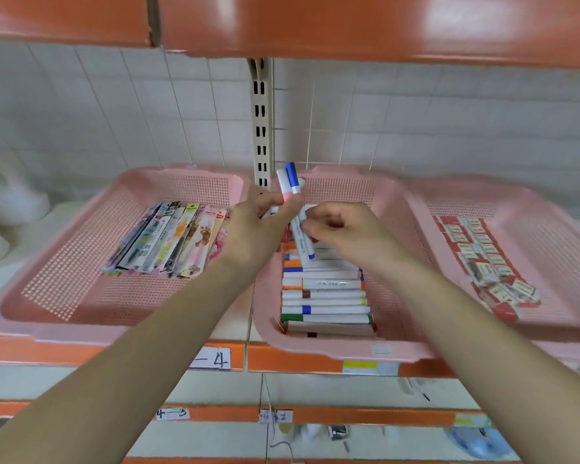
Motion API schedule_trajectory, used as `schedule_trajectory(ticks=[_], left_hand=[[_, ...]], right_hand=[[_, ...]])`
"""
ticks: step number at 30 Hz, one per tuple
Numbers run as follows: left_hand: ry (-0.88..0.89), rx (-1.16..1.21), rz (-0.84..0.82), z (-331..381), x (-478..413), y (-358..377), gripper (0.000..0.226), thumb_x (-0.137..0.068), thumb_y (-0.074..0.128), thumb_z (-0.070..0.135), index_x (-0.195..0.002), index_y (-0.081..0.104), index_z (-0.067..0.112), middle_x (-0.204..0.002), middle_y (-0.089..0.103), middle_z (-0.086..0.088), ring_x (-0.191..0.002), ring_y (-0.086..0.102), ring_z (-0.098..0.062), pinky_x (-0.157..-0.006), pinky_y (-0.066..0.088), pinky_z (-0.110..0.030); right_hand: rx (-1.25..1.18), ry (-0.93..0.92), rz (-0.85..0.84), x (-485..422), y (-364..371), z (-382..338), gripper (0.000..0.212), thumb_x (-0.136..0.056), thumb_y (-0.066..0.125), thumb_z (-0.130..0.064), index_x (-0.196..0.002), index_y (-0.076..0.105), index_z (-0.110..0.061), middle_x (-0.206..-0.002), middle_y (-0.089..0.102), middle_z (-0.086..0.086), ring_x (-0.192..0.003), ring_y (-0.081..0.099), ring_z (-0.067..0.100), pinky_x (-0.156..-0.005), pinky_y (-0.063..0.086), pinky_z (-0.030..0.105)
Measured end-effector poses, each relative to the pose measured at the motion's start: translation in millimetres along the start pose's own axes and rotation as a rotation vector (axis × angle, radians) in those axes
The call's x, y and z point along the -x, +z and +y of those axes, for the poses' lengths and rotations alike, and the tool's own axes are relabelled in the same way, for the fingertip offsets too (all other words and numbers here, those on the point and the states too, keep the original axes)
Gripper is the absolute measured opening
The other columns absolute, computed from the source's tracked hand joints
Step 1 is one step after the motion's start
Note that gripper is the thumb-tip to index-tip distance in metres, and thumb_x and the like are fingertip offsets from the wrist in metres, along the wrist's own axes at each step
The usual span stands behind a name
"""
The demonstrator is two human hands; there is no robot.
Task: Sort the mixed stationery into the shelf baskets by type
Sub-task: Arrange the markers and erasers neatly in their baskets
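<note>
Lower shelf (332,386): nearest, under the arms; the small things on it are too blurred to name
Shelf edge (292,361): orange lip carrying a handwritten label (211,360)
Forearms: both reach forward and converge over the middle basket
Middle basket (315,351): pink mesh; stacked markers (325,296) lie crosswise in tidy rows
Left basket (47,326): packaged pens (171,239) lie side by side
Right basket (549,249): small red-and-white erasers (482,259) in rows, a few loose at the front
Progress: seemingly well along, as each basket holds one type; left to do are the markers in hand, and any unsorted stock is out of view
Left hand (258,226): raised by the gap between left and middle baskets, fingers curled round a bunch of markers (283,184) standing caps up
Right hand (339,226): just beside the left, fingertips pinching the barrel of the blue-capped marker (302,244), whose lower end tilts over the stacked rows
Step in hand: probably drawing that marker from the bunch to lay it in the middle basket
Back: tiled wall (114,112) and a slotted post (261,122)
</note>
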State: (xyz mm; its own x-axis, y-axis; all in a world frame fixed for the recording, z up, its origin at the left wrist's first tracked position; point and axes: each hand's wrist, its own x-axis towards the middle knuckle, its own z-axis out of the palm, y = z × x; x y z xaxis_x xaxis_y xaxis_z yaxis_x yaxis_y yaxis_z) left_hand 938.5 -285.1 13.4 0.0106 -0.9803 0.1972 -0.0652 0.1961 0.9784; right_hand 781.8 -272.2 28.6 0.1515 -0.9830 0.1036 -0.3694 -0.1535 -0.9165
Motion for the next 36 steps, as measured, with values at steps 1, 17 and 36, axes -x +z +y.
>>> schedule_trajectory(ticks=[1,17,36], left_hand=[[-0.004,-0.011,-0.011,-1.9,0.6,0.7,0.014,-0.095,0.067,0.031,-0.083,0.072,0.029,-0.056,0.063,0.018,-0.046,0.058,0.002,-0.045,0.045,-0.012],[-0.031,-0.083,0.097,-10.3,-7.2,-21.7,0.034,-0.099,0.056,0.043,-0.088,0.066,0.012,-0.054,0.062,0.017,-0.051,0.06,0.0,-0.048,0.051,-0.018],[0.057,-0.076,0.002,-1.4,0.6,-0.6,0.029,-0.096,0.061,0.041,-0.068,0.063,0.035,-0.064,0.058,0.013,-0.051,0.055,-0.003,-0.05,0.053,-0.025]], right_hand=[[-0.005,-0.004,0.01,1.8,1.0,0.9,0.006,-0.09,0.07,-0.014,-0.092,0.07,-0.02,-0.083,0.071,-0.012,-0.072,0.065,-0.008,-0.072,0.048,0.005],[0.896,-0.025,-0.095,9.6,-17.7,48.1,0.019,-0.088,0.07,-0.029,-0.106,0.074,-0.025,-0.103,0.071,-0.001,-0.095,0.063,0.019,-0.086,0.052,0.034],[0.094,-0.032,-0.043,16.0,2.4,8.5,0.011,-0.087,0.073,-0.015,-0.093,0.071,-0.024,-0.083,0.073,-0.013,-0.081,0.068,-0.001,-0.079,0.051,0.013]])
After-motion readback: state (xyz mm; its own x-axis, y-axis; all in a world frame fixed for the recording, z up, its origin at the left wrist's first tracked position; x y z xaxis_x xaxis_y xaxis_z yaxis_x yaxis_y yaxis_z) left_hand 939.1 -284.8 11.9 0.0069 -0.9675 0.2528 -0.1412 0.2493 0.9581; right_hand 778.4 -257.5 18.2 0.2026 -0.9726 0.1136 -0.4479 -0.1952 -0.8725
